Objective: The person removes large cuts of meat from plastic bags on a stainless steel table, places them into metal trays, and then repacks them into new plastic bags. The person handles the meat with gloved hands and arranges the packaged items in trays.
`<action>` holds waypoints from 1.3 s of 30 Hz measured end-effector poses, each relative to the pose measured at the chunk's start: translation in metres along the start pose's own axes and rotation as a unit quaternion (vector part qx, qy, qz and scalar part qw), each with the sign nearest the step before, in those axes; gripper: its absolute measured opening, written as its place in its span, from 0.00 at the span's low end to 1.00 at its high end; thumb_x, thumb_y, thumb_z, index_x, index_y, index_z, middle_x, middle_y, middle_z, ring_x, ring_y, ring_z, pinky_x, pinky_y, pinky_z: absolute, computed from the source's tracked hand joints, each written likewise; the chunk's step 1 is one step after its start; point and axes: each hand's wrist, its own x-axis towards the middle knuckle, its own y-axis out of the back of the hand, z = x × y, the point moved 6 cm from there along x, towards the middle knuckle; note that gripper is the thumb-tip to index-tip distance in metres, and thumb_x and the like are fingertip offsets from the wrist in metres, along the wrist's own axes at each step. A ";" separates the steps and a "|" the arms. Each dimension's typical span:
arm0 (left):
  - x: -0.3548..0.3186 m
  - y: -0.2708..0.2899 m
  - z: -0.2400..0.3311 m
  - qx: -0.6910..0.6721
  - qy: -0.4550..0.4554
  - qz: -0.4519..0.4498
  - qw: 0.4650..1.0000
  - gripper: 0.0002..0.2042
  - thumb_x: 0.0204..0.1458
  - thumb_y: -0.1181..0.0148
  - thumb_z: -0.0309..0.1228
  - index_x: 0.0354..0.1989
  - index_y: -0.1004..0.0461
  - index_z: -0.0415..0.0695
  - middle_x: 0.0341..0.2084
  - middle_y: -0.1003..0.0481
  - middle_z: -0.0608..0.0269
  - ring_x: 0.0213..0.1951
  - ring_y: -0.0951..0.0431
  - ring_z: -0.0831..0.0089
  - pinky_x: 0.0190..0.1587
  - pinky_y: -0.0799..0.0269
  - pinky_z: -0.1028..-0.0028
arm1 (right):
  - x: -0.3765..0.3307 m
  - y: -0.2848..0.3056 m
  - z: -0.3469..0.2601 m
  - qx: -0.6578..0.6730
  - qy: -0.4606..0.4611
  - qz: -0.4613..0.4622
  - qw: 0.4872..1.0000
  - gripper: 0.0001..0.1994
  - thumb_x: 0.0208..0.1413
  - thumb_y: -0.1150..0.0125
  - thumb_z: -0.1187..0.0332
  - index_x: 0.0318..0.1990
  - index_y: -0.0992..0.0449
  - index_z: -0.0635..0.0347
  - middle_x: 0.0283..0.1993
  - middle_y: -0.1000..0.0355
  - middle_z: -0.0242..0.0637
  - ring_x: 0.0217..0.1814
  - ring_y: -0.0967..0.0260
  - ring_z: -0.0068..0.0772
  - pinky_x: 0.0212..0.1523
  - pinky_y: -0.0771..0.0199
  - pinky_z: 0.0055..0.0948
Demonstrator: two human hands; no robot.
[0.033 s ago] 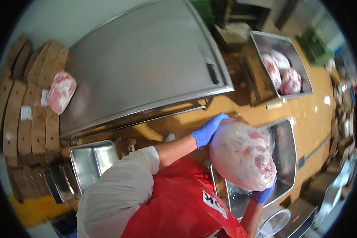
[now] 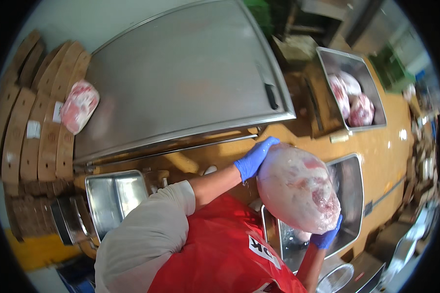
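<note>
Between my two blue-gloved hands is a large, pale, wet cut of meat (image 2: 297, 188) with a reddish end. My left hand (image 2: 257, 158) grips its upper left end, fingers pressed over the top. At the lower right end my right hand (image 2: 326, 236) supports it from below; part of that hand is behind the meat. The cut is held above a deep steel tub (image 2: 353, 195), which it partly hides. Something pale shows in the tub under the meat.
Ahead stands a steel table (image 2: 181, 73) with a knife (image 2: 271, 96) near its right edge and another meat cut (image 2: 79, 106) at its left, beside stacked cardboard boxes (image 2: 18, 136). Another steel tub (image 2: 380, 110) holds several cuts. A steel basin (image 2: 115, 195) sits at left.
The view has shifted slightly, so the table and far tub sit a little lower and further right. Both hands keep hold of the meat cut. More of the pale thing in the tub shows.
</note>
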 end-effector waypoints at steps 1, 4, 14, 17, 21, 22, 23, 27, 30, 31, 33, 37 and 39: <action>-0.023 0.009 0.022 -0.027 -0.022 0.004 0.999 0.19 0.62 0.49 0.48 0.46 0.24 0.44 0.40 0.22 0.61 0.44 0.23 0.72 0.53 0.27 0.68 | -0.001 -0.007 -0.017 -0.001 0.002 -0.051 0.999 0.16 0.64 0.51 0.65 0.54 0.27 0.65 0.49 0.27 0.38 0.48 0.29 0.30 0.51 0.28 0.35; -0.059 0.093 0.107 -0.033 -0.151 0.026 0.988 0.20 0.64 0.50 0.48 0.47 0.23 0.43 0.41 0.21 0.59 0.44 0.22 0.70 0.53 0.26 0.66 | 0.003 -0.116 -0.041 -0.175 0.182 -0.121 0.960 0.11 0.62 0.47 0.67 0.48 0.28 0.62 0.44 0.31 0.35 0.48 0.33 0.29 0.54 0.31 0.33; -0.197 0.397 0.224 -0.151 -0.295 0.152 0.931 0.18 0.60 0.41 0.43 0.49 0.25 0.41 0.42 0.23 0.60 0.43 0.24 0.71 0.50 0.25 0.68 | -0.061 -0.484 0.098 -0.210 0.187 -0.216 0.935 0.15 0.55 0.33 0.70 0.47 0.30 0.62 0.44 0.33 0.34 0.47 0.37 0.28 0.53 0.34 0.29; -0.245 0.446 0.252 0.009 -0.365 0.351 0.862 0.20 0.57 0.35 0.40 0.54 0.27 0.41 0.47 0.25 0.58 0.47 0.25 0.71 0.50 0.26 0.70 | -0.088 -0.545 0.132 -0.225 0.234 -0.315 0.892 0.19 0.51 0.29 0.68 0.48 0.30 0.63 0.47 0.35 0.34 0.50 0.38 0.28 0.54 0.35 0.28; -0.279 0.469 0.309 0.256 -0.396 0.435 0.767 0.31 0.54 0.33 0.43 0.63 0.34 0.42 0.58 0.33 0.50 0.54 0.28 0.65 0.55 0.29 0.67 | -0.105 -0.609 0.161 -0.433 0.327 -0.418 0.729 0.26 0.49 0.26 0.60 0.53 0.28 0.61 0.38 0.32 0.40 0.43 0.35 0.32 0.49 0.30 0.32; -0.290 0.453 0.325 0.357 -0.399 0.487 0.690 0.32 0.54 0.33 0.44 0.64 0.35 0.43 0.59 0.34 0.48 0.57 0.30 0.60 0.58 0.32 0.64 | -0.108 -0.614 0.181 -0.498 0.249 -0.463 0.690 0.28 0.50 0.27 0.56 0.56 0.28 0.59 0.30 0.30 0.40 0.37 0.32 0.35 0.42 0.27 0.35; -0.298 0.434 0.339 0.451 -0.394 0.529 0.601 0.33 0.54 0.33 0.45 0.65 0.36 0.43 0.61 0.35 0.45 0.60 0.33 0.54 0.61 0.35 0.61 | -0.116 -0.610 0.194 -0.498 0.200 -0.485 0.690 0.28 0.50 0.27 0.56 0.56 0.28 0.59 0.29 0.30 0.40 0.35 0.32 0.36 0.41 0.27 0.36; -0.306 0.431 0.332 0.502 -0.403 0.593 0.484 0.39 0.51 0.33 0.51 0.69 0.38 0.48 0.69 0.46 0.37 0.69 0.48 0.36 0.69 0.49 0.47 | -0.149 -0.617 0.215 -0.481 0.131 -0.577 0.647 0.28 0.52 0.29 0.55 0.55 0.28 0.61 0.29 0.27 0.42 0.33 0.30 0.38 0.40 0.27 0.38; -0.317 0.377 0.303 0.566 -0.357 0.568 0.479 0.44 0.47 0.32 0.55 0.72 0.41 0.52 0.72 0.53 0.39 0.71 0.54 0.34 0.68 0.54 0.39 | -0.116 -0.660 0.195 -0.456 0.248 -0.555 0.650 0.27 0.52 0.30 0.54 0.53 0.28 0.63 0.32 0.26 0.44 0.35 0.28 0.39 0.41 0.26 0.39; -0.316 0.373 0.295 0.578 -0.351 0.564 0.475 0.45 0.46 0.32 0.56 0.72 0.43 0.53 0.73 0.55 0.39 0.72 0.56 0.35 0.68 0.56 0.38 | -0.102 -0.686 0.187 -0.446 0.301 -0.535 0.651 0.27 0.53 0.30 0.54 0.53 0.28 0.64 0.32 0.26 0.45 0.36 0.28 0.39 0.42 0.26 0.39; -0.307 0.369 0.278 0.607 -0.335 0.545 0.471 0.49 0.43 0.31 0.58 0.74 0.45 0.55 0.75 0.59 0.41 0.74 0.61 0.36 0.68 0.59 0.35 | -0.060 -0.730 0.182 -0.407 0.358 -0.417 0.729 0.24 0.53 0.32 0.55 0.47 0.27 0.67 0.34 0.25 0.46 0.39 0.27 0.41 0.43 0.26 0.40; -0.299 0.369 0.299 0.598 -0.325 0.517 0.519 0.50 0.41 0.29 0.56 0.75 0.47 0.60 0.75 0.59 0.45 0.74 0.61 0.36 0.70 0.61 0.37 | 0.014 -0.769 0.232 -0.457 0.121 -0.499 0.727 0.14 0.54 0.35 0.64 0.39 0.27 0.66 0.30 0.26 0.42 0.29 0.27 0.36 0.30 0.25 0.36; -0.298 0.366 0.301 0.599 -0.324 0.537 0.498 0.48 0.43 0.29 0.52 0.74 0.47 0.60 0.74 0.56 0.44 0.72 0.55 0.36 0.69 0.53 0.42 | 0.015 -0.761 0.232 -0.466 0.060 -0.532 0.705 0.10 0.55 0.38 0.67 0.38 0.27 0.65 0.28 0.27 0.40 0.25 0.29 0.33 0.25 0.27 0.32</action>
